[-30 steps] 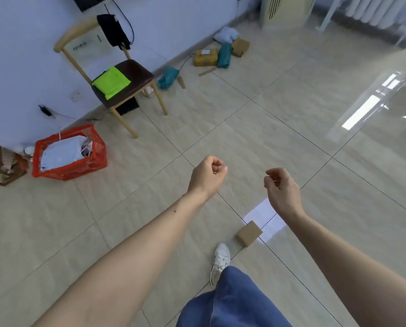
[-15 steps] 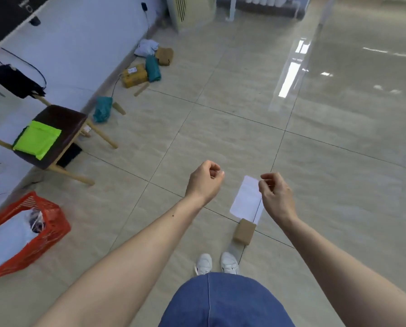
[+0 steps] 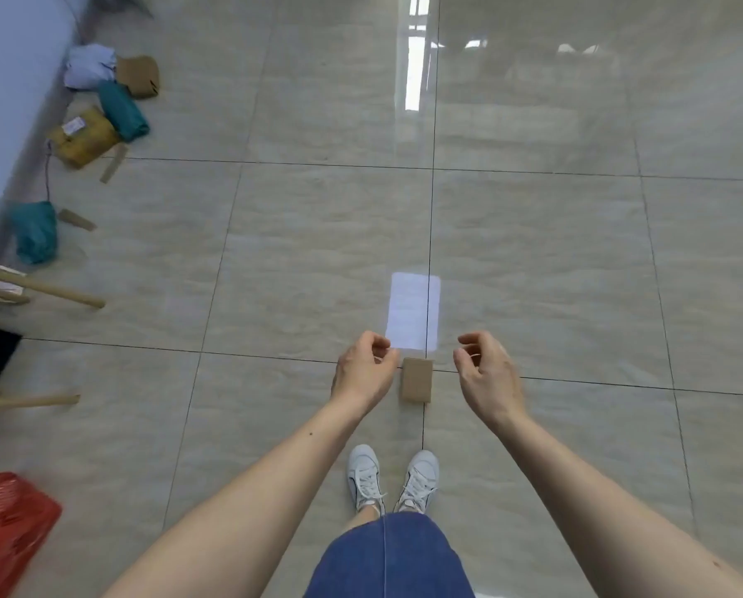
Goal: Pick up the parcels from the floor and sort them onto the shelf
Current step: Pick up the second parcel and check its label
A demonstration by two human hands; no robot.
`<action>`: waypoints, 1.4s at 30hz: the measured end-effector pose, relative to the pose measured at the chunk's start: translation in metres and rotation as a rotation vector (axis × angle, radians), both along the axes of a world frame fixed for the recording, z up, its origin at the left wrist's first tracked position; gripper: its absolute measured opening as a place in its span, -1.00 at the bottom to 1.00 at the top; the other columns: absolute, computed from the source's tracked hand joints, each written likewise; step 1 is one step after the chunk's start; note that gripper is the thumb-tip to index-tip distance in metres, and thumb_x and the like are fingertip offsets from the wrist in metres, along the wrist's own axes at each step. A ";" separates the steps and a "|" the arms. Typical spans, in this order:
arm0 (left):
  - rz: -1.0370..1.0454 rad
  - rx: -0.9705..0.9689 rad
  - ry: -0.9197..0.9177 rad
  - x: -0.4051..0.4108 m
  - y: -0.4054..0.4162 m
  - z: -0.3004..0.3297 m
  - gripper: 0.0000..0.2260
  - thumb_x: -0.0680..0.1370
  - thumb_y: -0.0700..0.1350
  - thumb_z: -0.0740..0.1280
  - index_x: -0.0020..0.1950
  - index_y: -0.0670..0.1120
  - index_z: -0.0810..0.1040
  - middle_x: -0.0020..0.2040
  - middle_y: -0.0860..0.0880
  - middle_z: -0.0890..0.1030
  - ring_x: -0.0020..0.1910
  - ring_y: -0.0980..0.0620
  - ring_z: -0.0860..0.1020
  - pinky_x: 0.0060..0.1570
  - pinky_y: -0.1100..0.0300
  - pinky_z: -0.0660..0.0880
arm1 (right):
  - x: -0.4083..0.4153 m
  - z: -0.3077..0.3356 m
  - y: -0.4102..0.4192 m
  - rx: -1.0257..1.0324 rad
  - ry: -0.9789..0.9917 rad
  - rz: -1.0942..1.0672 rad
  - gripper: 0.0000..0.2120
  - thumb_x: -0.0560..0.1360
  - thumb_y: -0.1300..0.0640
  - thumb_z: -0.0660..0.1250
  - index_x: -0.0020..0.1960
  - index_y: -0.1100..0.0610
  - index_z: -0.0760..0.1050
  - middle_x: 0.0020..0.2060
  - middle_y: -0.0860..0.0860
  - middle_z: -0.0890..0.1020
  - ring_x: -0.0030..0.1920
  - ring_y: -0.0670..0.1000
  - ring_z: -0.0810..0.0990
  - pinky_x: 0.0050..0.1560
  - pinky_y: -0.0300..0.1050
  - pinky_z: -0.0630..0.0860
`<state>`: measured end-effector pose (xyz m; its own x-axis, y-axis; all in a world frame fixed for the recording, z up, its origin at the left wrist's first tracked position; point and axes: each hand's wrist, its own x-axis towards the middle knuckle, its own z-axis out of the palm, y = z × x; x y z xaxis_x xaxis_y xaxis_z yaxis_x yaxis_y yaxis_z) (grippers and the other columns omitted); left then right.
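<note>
A small brown cardboard parcel (image 3: 416,379) lies on the tiled floor just ahead of my white shoes. My left hand (image 3: 363,371) hovers to its left with fingers loosely curled and holds nothing. My right hand (image 3: 486,373) hovers to its right, fingers apart and curved, also with nothing in it. More parcels lie along the left wall: a yellow-brown one (image 3: 84,138), a teal bag (image 3: 123,110), a second teal bag (image 3: 35,231), a brown box (image 3: 140,75) and a pale wrapped bundle (image 3: 88,71). No shelf is in view.
A wooden chair's legs (image 3: 46,289) reach in from the left edge. A red plastic basket (image 3: 9,522) sits at the lower left. A bright patch of reflected light (image 3: 413,312) lies on the floor beyond the small parcel. Open tiled floor stretches ahead and right.
The view has swung right and down, so the small parcel now lies centred between my hands. Both hands have dropped toward it. My right hand's fingers have spread.
</note>
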<state>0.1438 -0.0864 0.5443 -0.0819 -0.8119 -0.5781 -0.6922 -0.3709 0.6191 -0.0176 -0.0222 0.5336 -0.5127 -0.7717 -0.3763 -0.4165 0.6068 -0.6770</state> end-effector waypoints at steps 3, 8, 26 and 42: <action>0.013 0.042 -0.015 -0.009 0.008 -0.042 -0.78 0.55 -0.01 0.35 0.12 -0.09 0.57 -0.04 0.03 0.62 -0.07 0.03 0.56 0.02 0.16 0.47 | -0.007 -0.045 0.011 0.075 -0.009 -0.020 -0.83 0.55 0.11 0.25 0.12 0.08 0.52 -0.01 0.01 0.60 0.01 0.05 0.58 0.02 -0.02 0.49; 0.033 0.092 -0.022 -0.024 0.013 -0.127 -0.79 0.55 -0.02 0.35 0.11 -0.10 0.58 -0.04 0.02 0.62 -0.04 0.01 0.58 0.05 0.13 0.49 | -0.017 -0.131 0.016 0.111 -0.065 -0.090 -0.82 0.55 0.15 0.26 0.13 0.14 0.52 0.04 0.06 0.58 -0.03 0.00 0.52 0.03 -0.13 0.41; -0.104 0.176 -0.152 -0.057 0.007 -0.488 -0.51 0.54 0.06 0.39 0.39 -0.13 0.41 0.39 -0.09 0.46 0.38 -0.08 0.43 0.32 0.06 0.38 | -0.041 -0.478 0.014 0.401 -0.314 -0.198 -0.52 0.52 -0.01 0.31 0.36 0.18 0.36 0.33 0.14 0.48 0.30 0.12 0.49 0.30 0.05 0.42; -0.197 0.344 -0.105 -0.061 -0.002 -0.604 -0.61 0.55 0.01 0.36 0.32 -0.14 0.51 0.25 -0.13 0.62 0.24 -0.15 0.56 0.24 -0.04 0.49 | -0.037 -0.597 -0.003 0.456 -0.446 -0.142 -0.56 0.55 0.01 0.29 0.35 0.22 0.42 0.24 0.15 0.59 0.22 0.13 0.57 0.27 0.11 0.48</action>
<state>0.0824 -0.0883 -0.0601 -0.1419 -0.5443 -0.8268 -0.8236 -0.3984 0.4037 -0.0544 -0.0251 -0.0633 -0.3166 -0.4207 -0.8502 -0.0494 0.9024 -0.4281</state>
